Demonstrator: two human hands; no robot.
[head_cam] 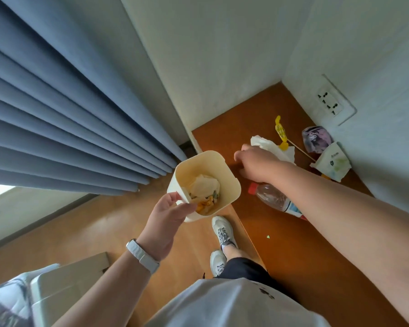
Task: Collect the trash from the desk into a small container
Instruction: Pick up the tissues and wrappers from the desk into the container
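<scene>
Your left hand holds the bin at the desk edge; keep it close while your right hand, fingers curled, gathers the crumpled tissue.

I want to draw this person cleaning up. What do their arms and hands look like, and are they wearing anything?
Both arms are bare up to short white sleeves of a T-shirt. The left hand has a white band around its wrist, like a watch strap or fitness band. The right hand shows no band, ring or glove. No gloves on either of the hands.
</scene>
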